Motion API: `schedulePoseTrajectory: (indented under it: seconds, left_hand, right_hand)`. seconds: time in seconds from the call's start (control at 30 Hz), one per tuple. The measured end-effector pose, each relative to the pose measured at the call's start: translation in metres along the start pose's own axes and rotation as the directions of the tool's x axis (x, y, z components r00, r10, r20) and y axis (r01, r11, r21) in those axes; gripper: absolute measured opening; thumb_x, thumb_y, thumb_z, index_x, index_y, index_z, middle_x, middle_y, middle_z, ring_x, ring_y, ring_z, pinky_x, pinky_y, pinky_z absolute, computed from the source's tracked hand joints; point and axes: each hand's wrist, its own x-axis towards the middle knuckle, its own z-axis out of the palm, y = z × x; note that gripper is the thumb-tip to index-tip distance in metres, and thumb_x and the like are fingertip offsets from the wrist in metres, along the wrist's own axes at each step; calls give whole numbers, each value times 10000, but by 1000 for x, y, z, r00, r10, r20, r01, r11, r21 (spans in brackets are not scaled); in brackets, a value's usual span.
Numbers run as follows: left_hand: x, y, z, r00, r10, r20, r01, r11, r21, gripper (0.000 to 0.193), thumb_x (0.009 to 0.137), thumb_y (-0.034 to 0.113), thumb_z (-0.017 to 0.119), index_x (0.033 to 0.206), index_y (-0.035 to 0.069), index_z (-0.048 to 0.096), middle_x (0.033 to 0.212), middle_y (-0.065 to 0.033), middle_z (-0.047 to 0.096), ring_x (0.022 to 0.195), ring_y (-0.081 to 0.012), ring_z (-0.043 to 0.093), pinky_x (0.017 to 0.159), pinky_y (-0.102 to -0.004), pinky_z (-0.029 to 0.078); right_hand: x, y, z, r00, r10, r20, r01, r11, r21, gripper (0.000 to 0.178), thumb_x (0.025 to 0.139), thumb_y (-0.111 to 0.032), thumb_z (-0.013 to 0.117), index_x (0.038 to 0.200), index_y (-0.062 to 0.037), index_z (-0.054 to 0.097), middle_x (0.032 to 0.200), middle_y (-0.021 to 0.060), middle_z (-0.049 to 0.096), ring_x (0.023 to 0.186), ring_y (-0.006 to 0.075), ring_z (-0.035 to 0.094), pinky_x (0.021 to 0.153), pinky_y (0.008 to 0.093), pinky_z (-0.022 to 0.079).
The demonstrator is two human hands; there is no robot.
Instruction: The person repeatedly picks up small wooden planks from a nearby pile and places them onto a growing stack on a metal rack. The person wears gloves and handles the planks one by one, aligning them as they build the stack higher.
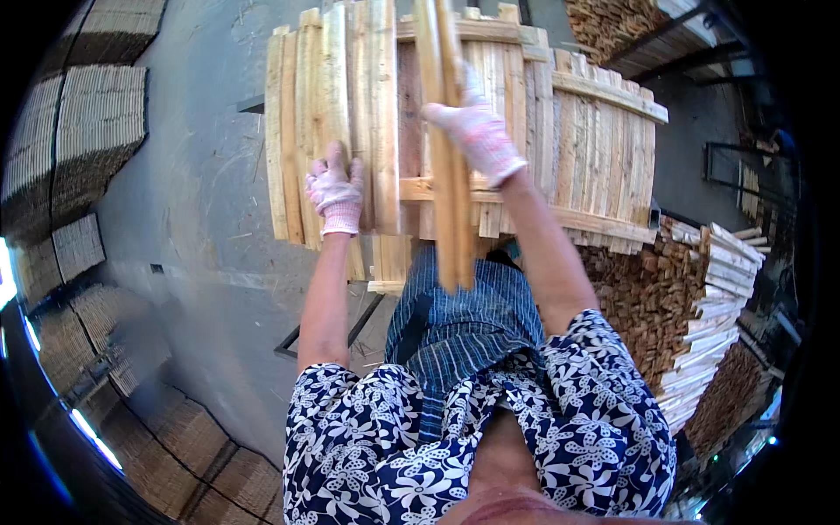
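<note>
My right hand [481, 142], in a pale knitted glove, is closed around wooden slats [448, 206], which look like two long pieces pressed together. They stand lengthwise in front of me and are slightly blurred. My left hand [336, 192], gloved too, rests with fingers spread on a row of pale slats [334, 79] lying side by side. Between this row and the held slats a gap shows a crosswise batten [420, 189]. More slats [604, 162] lie side by side on the right, with another batten [612, 94] across their far part.
Bundled stacks of wood [96, 118] line the grey floor [206, 184] on the left. At the right, close to my side, rises a big pile of cut slats [643, 306]. Another wood pile [612, 24] stands far right, beside dark metal frames [744, 166].
</note>
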Motion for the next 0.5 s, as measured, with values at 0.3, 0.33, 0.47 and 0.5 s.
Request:
schedulePoseTrajectory:
  seconds: [0.3, 0.33, 0.47, 0.5]
  left_hand:
    - [90, -83, -13, 986, -40, -161, -24, 926, -377, 510, 1012, 392, 612, 1375, 34, 589, 1350, -193, 612, 1281, -298, 561, 1090, -364, 427]
    - [114, -87, -18, 991, -88, -101, 47, 936, -348, 523, 1020, 401, 605, 1387, 28, 583, 1382, -177, 603, 1305, -273, 549, 1101, -350, 418]
    - [201, -178, -9, 971, -172, 167, 231, 487, -842, 533, 1067, 456, 509, 1410, 52, 564, 1392, -122, 625, 1234, -227, 588, 1069, -328, 432]
    - [211, -150, 1, 974, -68, 216, 207, 651, -731, 629, 1066, 527, 470, 1449, 31, 519, 1370, -101, 641, 1202, -208, 599, 1041, -314, 438]
  right_hand:
    - [-3, 28, 131, 1000, 3, -8, -7, 781, -625, 801, 905, -282, 683, 1548, -22, 282, 1266, 278, 503, 1151, 439, 556, 1018, 531, 474]
    - [2, 29, 114, 1000, 0, 20, 11, 842, -539, 757, 911, -284, 679, 1529, -32, 322, 1259, 275, 509, 1161, 434, 550, 1012, 529, 475]
    - [5, 47, 94, 927, -232, -294, 11, 801, -599, 670, 984, -323, 592, 1536, -23, 360, 1349, 250, 556, 1277, 405, 527, 1115, 468, 416]
    - [9, 67, 91, 950, -60, -307, -96, 879, -467, 649, 1003, -341, 573, 1536, -36, 364, 1336, 279, 552, 1238, 430, 546, 1096, 469, 430]
